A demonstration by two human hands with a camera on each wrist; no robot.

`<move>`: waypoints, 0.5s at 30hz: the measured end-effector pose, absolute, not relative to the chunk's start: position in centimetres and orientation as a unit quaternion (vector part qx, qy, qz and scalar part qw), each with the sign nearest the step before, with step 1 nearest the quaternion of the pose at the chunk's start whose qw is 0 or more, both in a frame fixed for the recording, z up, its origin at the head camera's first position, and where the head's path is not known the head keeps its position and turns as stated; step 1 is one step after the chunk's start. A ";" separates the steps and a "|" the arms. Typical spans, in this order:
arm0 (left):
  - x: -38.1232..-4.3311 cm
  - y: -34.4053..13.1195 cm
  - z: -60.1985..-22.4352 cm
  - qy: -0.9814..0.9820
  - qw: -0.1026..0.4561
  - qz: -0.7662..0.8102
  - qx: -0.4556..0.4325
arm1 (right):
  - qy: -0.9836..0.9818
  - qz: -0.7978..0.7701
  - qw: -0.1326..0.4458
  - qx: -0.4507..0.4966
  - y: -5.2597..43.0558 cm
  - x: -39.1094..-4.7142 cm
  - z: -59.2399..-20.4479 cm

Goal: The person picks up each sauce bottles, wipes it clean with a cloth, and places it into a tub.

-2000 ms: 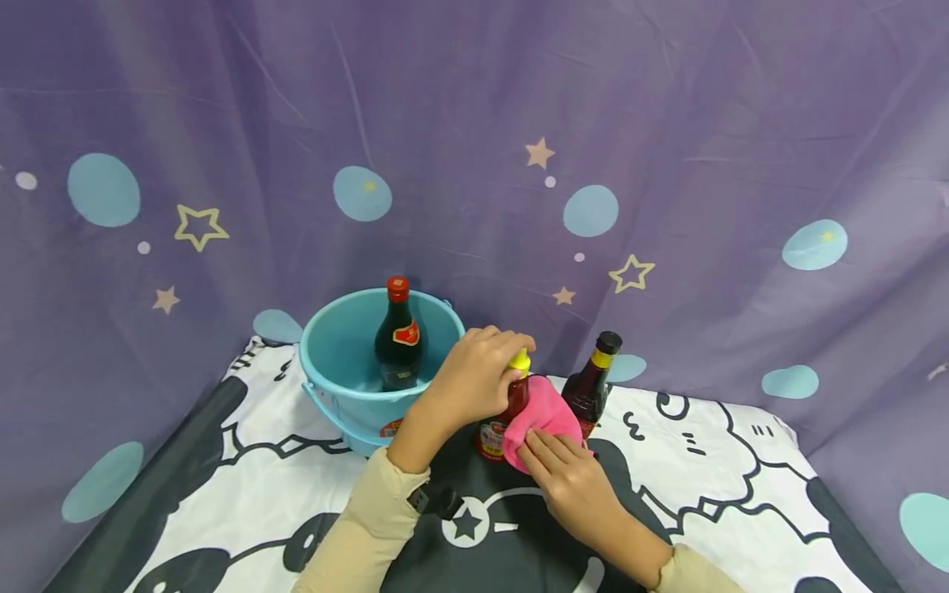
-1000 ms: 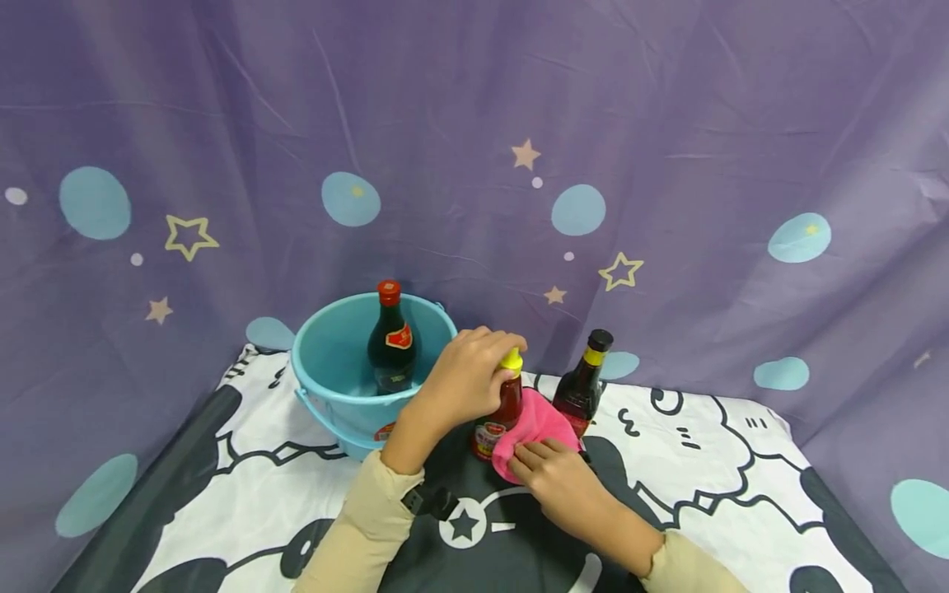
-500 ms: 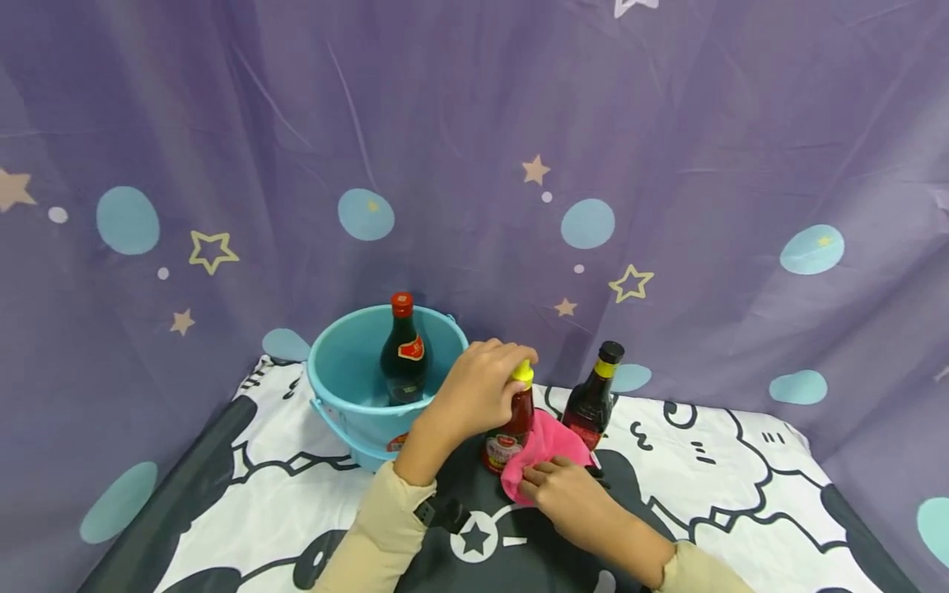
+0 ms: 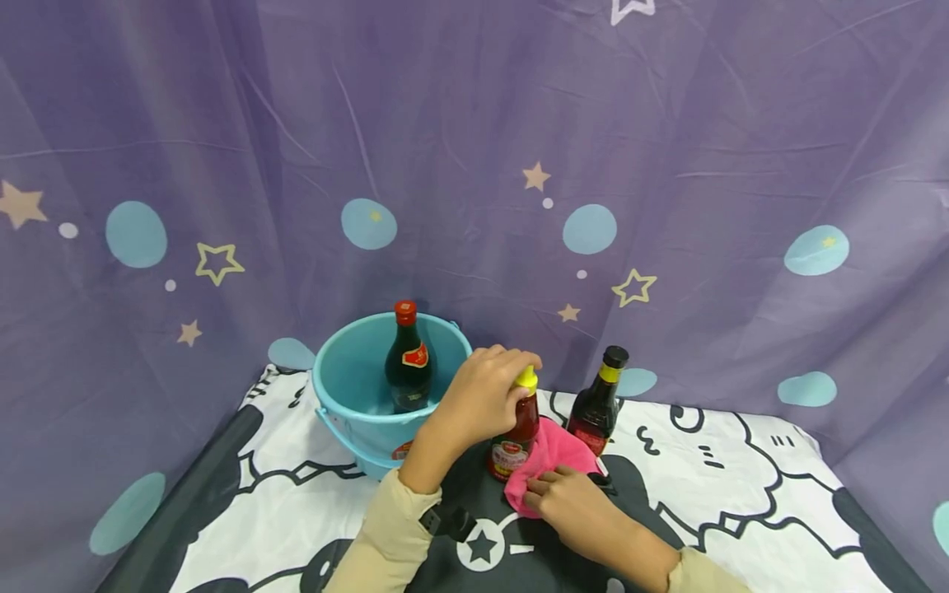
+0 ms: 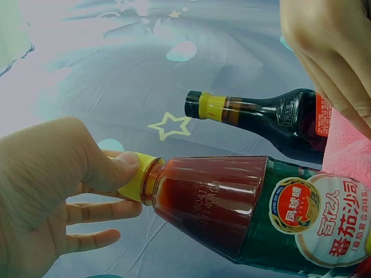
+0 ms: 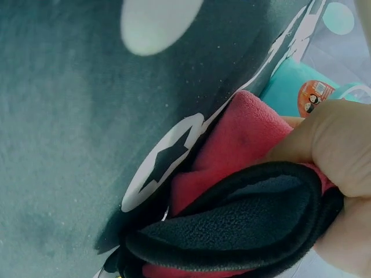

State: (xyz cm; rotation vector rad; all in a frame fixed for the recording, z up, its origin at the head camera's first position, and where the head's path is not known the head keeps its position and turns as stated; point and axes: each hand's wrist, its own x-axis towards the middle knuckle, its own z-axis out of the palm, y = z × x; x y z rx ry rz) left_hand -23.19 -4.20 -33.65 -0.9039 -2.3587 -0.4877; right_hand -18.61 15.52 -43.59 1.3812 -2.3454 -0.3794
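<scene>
Both beige sleeves come in from the near edge. Left forearm angles toward far right, and the left grip sits higher and farther out than the other, fingers hooking over toward the right. It's basically a pinch: thumb pressing in, while 2 fingers stick out pretty straight below it in the left wrist view. Right forearm slants toward far left; right grip is lower and nearer, back facing up, fingers bent in and holding on.
</scene>
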 end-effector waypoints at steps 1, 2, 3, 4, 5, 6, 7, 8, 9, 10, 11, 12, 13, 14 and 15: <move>-23.2 -4.2 -33.7 -0.880 0.281 -0.182 -0.337 | -0.837 -0.136 0.195 0.493 15.5 -18.6 -43.6; -23.2 -4.2 -33.6 -0.880 0.281 -0.182 -0.337 | -0.837 -0.135 0.196 0.493 15.5 -18.6 -43.6; -23.2 -4.1 -33.7 -0.880 0.282 -0.182 -0.336 | -0.837 -0.134 0.196 0.493 15.6 -18.6 -43.6; -23.2 -4.1 -33.7 -0.880 0.283 -0.182 -0.336 | -0.837 -0.134 0.196 0.492 15.6 -18.6 -43.6; -23.2 -4.1 -33.7 -0.879 0.283 -0.183 -0.336 | -0.837 -0.133 0.196 0.493 15.6 -18.6 -43.6; -23.2 -4.1 -33.7 -0.879 0.284 -0.182 -0.336 | -0.837 -0.133 0.196 0.492 15.6 -18.6 -43.6; -23.2 -4.1 -33.7 -0.880 0.284 -0.182 -0.335 | -0.838 -0.131 0.197 0.492 15.6 -18.6 -43.6; -23.2 -4.1 -33.7 -0.880 0.283 -0.183 -0.335 | -0.837 -0.131 0.198 0.492 15.6 -18.6 -43.6; -23.2 -4.1 -33.7 -0.880 0.282 -0.183 -0.334 | -0.838 -0.131 0.197 0.493 15.6 -18.6 -43.6; -23.2 -4.1 -33.7 -0.881 0.280 -0.183 -0.334 | -0.838 -0.130 0.197 0.493 15.6 -18.6 -43.6; -23.2 -4.1 -33.7 -0.881 0.279 -0.183 -0.335 | -0.838 -0.130 0.196 0.492 15.6 -18.5 -43.6; -23.2 -4.1 -33.7 -0.881 0.278 -0.184 -0.336 | -0.839 -0.129 0.194 0.491 15.6 -18.5 -43.6; -23.2 -4.1 -33.7 -0.880 0.279 -0.183 -0.337 | -0.840 -0.129 0.193 0.491 15.6 -18.5 -43.6; -23.2 -4.2 -33.6 -0.879 0.280 -0.184 -0.338 | -0.841 -0.129 0.191 0.490 15.6 -18.5 -43.6; -23.3 -4.2 -33.6 -0.879 0.282 -0.184 -0.339 | -0.842 -0.128 0.190 0.489 15.5 -18.5 -43.6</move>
